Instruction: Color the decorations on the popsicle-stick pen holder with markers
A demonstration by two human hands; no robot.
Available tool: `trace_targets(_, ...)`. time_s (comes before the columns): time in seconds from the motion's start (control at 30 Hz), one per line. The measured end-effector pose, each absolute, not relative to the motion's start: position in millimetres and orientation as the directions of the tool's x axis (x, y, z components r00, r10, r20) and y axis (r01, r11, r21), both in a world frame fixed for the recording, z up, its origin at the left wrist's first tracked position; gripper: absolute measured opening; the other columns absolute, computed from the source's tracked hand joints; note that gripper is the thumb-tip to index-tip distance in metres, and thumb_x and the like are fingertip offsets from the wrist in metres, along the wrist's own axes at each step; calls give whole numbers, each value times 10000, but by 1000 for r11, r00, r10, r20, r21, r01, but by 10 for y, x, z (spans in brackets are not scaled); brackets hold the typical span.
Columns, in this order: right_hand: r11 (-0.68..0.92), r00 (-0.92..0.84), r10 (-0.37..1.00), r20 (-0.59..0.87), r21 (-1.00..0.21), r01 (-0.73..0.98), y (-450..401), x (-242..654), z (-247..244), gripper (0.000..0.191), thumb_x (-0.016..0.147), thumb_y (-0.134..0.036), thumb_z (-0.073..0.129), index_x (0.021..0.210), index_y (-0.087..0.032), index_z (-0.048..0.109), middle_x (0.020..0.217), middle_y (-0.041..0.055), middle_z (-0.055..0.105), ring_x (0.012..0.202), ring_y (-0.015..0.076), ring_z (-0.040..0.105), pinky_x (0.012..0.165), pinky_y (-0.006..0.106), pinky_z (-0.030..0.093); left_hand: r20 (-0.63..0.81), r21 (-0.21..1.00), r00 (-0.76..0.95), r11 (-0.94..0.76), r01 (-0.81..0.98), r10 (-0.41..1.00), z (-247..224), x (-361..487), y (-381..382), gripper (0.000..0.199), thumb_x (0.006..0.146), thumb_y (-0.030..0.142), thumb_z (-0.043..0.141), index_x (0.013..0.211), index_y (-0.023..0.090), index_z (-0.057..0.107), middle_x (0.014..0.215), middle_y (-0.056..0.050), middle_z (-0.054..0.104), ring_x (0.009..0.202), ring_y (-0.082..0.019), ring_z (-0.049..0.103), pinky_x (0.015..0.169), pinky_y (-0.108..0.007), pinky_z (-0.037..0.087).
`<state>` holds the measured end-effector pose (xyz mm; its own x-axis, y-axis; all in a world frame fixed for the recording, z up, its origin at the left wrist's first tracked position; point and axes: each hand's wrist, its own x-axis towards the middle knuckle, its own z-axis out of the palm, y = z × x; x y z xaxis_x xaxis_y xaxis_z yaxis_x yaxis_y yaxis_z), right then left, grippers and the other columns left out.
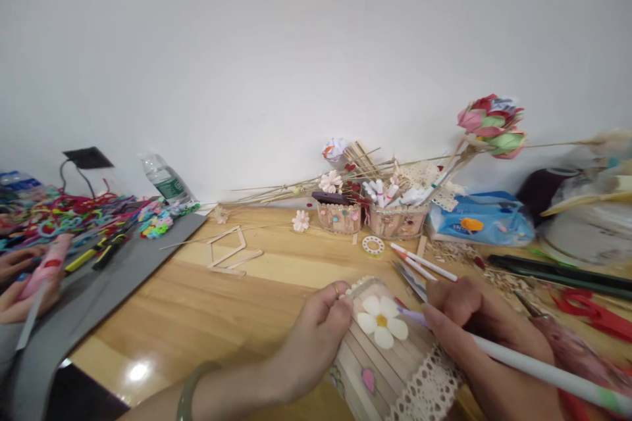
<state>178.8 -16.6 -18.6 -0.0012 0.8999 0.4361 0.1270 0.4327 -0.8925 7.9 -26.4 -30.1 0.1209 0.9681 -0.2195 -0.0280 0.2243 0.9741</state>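
Observation:
My left hand (316, 342), with a ring and a bracelet, grips the upper left edge of a craft-stick holder (365, 355). A white fabric-like flower (381, 321) with a yellow centre sits on its front. A pink heart-shaped sticker (368, 379) and a strip of cream lace (427, 388) are on it as well. In my right hand (484, 335) is a white marker (533, 363), held like a pen. Its purple tip touches or nearly touches the sticks just right of the flower; I cannot tell which. Scissors (411, 281) lie partly behind my right hand.
Two decorated stick baskets (397, 220) with markers stand by the wall. Near them are a tape roll (372, 246), a blue tissue pack (481, 218) and paper flowers (491, 123). Joined craft sticks (230, 251) lie left. At far left, another person's hands (29, 289) hold a pink glue gun (49, 266).

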Motion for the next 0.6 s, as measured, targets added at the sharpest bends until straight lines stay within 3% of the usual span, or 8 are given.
trace_targets(0.37, 430, -11, 902, 431, -895, 120, -173, 1812, -210, 269, 725, -195, 619, 553, -234, 416, 518, -53, 457, 448, 99, 408, 387, 209, 313, -202, 979, 131, 205, -14, 971, -266, 82, -269, 273, 762, 444, 513, 738, 173, 536, 728, -3, 525, 695, -127, 452, 633, -205, 409)
trace_targets(0.6, 393, 8, 919, 395, -915, 95, -160, 1791, -205, 273, 708, -213, 637, 531, -238, 431, 505, -40, 466, 455, 115, 428, 416, 228, 363, -211, 976, 132, 216, -25, 968, -273, 82, -262, 318, 746, 487, 532, 735, 169, 535, 720, -8, 518, 687, -129, 442, 622, -210, 404)
